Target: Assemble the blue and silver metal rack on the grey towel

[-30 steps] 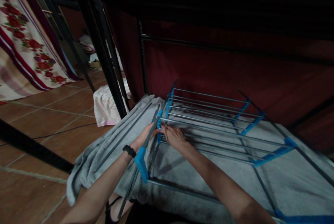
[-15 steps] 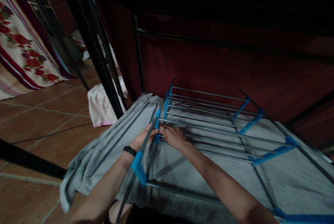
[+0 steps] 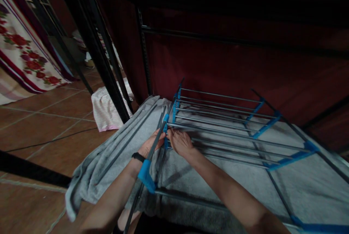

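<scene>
- The folding rack (image 3: 223,125), grey rods on blue plastic arms, lies flat on a grey blanket (image 3: 109,154) spread over the tiled floor (image 3: 40,125).
- Both hands meet at its near left corner, by the small blue joint (image 3: 165,118).
- The left hand (image 3: 151,146), with a black wristband (image 3: 139,157), sits under the dark side bar (image 3: 161,129), fingers curled towards it. I cannot tell whether it actually grips.
- The right hand (image 3: 180,143) lies palm down with its fingertips on a rod end at the joint. Whether they pinch it is hidden.
- Over the last second almost nothing has shifted: hands, rods and side bar keep their places, and only the view has drifted a little.
- A striped cloth (image 3: 105,112) lies beside a black post (image 3: 95,52).
</scene>
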Demonstrator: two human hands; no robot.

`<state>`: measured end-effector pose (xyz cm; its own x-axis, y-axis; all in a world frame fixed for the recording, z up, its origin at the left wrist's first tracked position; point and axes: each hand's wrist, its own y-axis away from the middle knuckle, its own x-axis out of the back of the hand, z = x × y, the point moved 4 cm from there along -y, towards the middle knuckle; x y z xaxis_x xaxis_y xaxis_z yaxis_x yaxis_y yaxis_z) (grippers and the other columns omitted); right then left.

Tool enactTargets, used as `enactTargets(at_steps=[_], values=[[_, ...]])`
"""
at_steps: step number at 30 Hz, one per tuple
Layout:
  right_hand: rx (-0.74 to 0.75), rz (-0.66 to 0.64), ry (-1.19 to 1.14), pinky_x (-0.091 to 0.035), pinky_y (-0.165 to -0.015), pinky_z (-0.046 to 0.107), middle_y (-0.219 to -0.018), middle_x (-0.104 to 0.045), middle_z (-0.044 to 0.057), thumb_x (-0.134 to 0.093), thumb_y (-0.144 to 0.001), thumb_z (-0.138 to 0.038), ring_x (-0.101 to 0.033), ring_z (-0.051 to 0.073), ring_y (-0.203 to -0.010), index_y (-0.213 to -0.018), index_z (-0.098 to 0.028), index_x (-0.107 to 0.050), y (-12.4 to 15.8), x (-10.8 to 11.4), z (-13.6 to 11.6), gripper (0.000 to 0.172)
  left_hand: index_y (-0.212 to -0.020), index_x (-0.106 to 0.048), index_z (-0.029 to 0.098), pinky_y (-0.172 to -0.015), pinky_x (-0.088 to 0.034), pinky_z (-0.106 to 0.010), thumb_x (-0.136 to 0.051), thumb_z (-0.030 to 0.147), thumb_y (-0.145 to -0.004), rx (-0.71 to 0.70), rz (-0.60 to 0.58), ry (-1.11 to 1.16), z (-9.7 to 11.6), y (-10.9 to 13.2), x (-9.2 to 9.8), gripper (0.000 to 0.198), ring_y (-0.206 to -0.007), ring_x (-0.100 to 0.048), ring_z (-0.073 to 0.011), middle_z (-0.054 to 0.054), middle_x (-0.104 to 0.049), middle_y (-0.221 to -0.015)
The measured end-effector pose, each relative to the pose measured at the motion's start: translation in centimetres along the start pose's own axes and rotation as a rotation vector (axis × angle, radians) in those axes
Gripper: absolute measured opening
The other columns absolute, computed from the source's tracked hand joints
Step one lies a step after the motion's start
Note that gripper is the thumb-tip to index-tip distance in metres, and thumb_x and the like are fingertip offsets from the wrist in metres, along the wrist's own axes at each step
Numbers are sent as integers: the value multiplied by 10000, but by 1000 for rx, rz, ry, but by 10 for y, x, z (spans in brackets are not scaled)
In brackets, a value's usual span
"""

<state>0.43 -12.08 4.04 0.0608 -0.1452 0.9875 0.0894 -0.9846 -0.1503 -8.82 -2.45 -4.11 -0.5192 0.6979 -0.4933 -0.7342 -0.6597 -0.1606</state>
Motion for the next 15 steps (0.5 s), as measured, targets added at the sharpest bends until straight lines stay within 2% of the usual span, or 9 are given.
enactTargets(at_steps=[4,11,15], values=[[20,-13,-12,-514,-804,317,-1200,-675,100,-239,-1061,-242,-657,216,-1038,-1186,-190,-569,-1,5,3,357,-985,-671,165,-856,-517,-343,-855,324,-693,-4,5,11,0,-2,-1,380,-895,-680,-240,-39,-708,-805],[32,-20,-71,-512,-826,348,-1209,-675,53,-265,-1060,-265,-663,215,-1014,-1204,-241,-567,-5,9,9,336,-897,-710,212,-768,-503,-350,-850,309,-695,-64,110,-23,2,-4,-1,264,-749,-628,-213,-12,-693,-742],[33,-43,-71,-517,-845,359,-1232,-663,81,-282,-1043,-208,-648,228,-1070,-1234,-203,-550,-6,6,9,329,-1000,-721,204,-854,-508,-385,-859,346,-678,-41,112,-39,2,-2,-5,378,-881,-666,-264,-39,-720,-805]])
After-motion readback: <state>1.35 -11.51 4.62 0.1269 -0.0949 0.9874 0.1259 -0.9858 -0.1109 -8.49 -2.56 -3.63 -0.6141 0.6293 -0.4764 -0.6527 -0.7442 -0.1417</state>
